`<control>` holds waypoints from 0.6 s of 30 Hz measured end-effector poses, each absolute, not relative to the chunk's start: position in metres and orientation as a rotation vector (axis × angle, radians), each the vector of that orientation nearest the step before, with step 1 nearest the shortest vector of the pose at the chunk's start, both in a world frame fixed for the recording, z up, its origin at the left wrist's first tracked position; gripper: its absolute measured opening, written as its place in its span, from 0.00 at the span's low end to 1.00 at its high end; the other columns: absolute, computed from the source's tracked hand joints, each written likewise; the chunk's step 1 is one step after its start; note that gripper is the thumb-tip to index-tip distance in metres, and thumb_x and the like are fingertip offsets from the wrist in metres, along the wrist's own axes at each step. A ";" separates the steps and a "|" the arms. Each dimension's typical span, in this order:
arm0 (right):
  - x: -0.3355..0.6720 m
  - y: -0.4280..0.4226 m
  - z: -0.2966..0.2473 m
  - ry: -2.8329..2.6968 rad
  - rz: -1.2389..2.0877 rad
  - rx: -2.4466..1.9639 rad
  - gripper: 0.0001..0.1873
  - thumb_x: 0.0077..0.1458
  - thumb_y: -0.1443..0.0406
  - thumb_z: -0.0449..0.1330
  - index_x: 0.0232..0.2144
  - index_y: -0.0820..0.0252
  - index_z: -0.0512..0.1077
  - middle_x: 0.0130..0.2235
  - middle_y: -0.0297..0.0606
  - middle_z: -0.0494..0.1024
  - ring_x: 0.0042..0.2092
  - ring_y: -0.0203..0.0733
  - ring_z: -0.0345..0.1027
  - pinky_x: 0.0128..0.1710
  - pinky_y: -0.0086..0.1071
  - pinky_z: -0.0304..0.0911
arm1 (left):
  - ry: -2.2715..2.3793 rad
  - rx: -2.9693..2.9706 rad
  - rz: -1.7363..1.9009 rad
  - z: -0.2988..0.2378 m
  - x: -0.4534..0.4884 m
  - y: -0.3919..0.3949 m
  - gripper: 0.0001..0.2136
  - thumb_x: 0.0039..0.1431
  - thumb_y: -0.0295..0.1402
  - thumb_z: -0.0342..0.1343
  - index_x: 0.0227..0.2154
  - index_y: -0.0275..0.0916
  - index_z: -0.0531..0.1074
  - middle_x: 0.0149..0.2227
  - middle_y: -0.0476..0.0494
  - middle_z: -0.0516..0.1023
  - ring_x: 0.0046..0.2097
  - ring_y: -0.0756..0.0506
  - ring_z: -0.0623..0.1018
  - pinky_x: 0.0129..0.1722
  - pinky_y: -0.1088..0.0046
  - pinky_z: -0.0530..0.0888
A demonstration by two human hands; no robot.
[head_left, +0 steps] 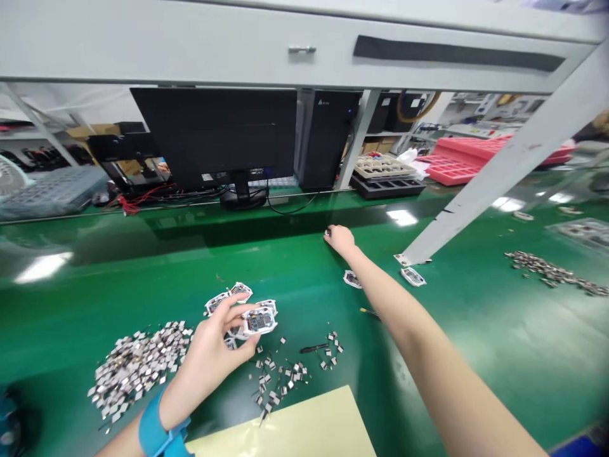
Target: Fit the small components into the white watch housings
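Observation:
My left hand (209, 352) is closed on a small white-framed circuit board (259, 320), held just above the green bench. Two or three similar boards (227, 297) lie right behind it. My right hand (339, 239) is stretched far forward over the green surface, fingers curled on a tiny dark part that I cannot make out. My right forearm passes over another small board (351, 278); one more board (412, 276) lies to its right.
A heap of small metal parts (136, 365) lies left of my left hand, with scattered ones (285, 374) and black tweezers (314, 348) in front. A yellow sheet (295, 428) is nearest me. A slanted grey strut (499, 171), monitor (219, 136) and trays (385, 174) stand behind.

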State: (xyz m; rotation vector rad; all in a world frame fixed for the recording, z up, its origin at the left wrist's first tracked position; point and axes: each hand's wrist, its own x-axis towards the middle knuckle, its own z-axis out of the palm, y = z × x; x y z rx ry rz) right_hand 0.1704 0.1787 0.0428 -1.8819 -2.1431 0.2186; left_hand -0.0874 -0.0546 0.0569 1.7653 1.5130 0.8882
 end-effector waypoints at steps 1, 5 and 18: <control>0.173 0.180 0.043 -2.153 0.234 -1.887 0.16 0.57 0.61 0.53 0.46 0.64 0.63 0.46 0.42 0.67 0.44 0.40 0.64 0.42 0.39 0.64 | 1.527 1.787 0.869 0.058 -0.087 -0.055 0.22 0.50 0.31 0.52 0.48 0.41 0.55 0.44 0.41 0.74 0.41 0.45 0.76 0.43 0.65 0.74; 0.204 0.136 0.045 -2.301 0.344 -1.728 0.16 0.57 0.61 0.53 0.46 0.64 0.63 0.46 0.41 0.67 0.44 0.40 0.64 0.42 0.40 0.64 | 1.543 1.833 0.866 0.063 -0.094 -0.059 0.21 0.50 0.34 0.53 0.48 0.42 0.56 0.44 0.41 0.74 0.45 0.43 0.75 0.45 0.64 0.73; 0.322 -0.012 0.011 -2.367 0.087 -1.576 0.23 0.54 0.49 0.49 0.36 0.63 0.70 0.43 0.48 0.69 0.41 0.48 0.69 0.40 0.42 0.66 | 1.495 1.784 0.921 0.061 -0.100 -0.067 0.19 0.49 0.37 0.56 0.45 0.41 0.62 0.46 0.42 0.72 0.48 0.43 0.73 0.49 0.65 0.71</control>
